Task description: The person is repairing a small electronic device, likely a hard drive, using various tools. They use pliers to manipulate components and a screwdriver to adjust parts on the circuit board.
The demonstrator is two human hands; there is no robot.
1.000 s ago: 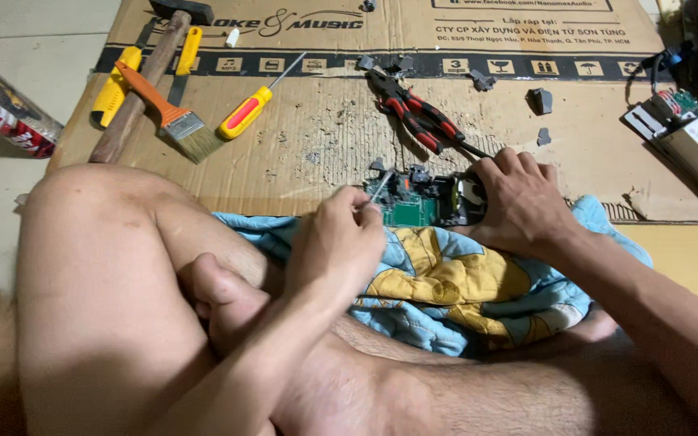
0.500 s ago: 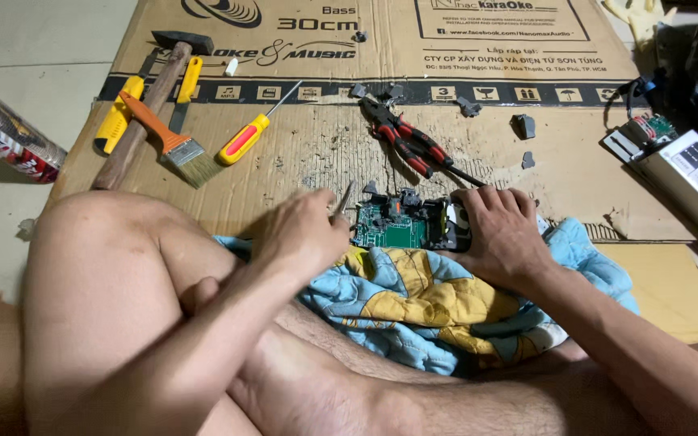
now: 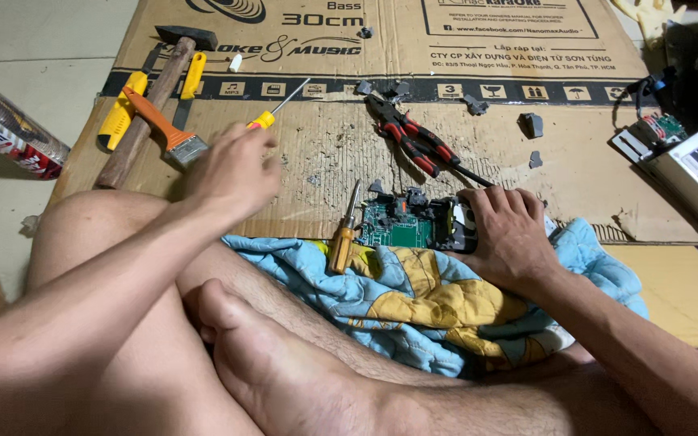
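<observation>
Right hand (image 3: 510, 238) clamps the green board (image 3: 401, 228) steady against the cloth (image 3: 438, 307); left hand (image 3: 232, 173), fingers curled, closes on yellow screwdriver (image 3: 262, 121) on cardboard (image 3: 333, 153)

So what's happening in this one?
A person sits on the floor over a sheet of cardboard strewn with tools. The right hand steadies a green circuit board at the edge of a blue and yellow cloth. The left hand reaches to a yellow-handled screwdriver. An orange-handled screwdriver lies beside the board.
</observation>
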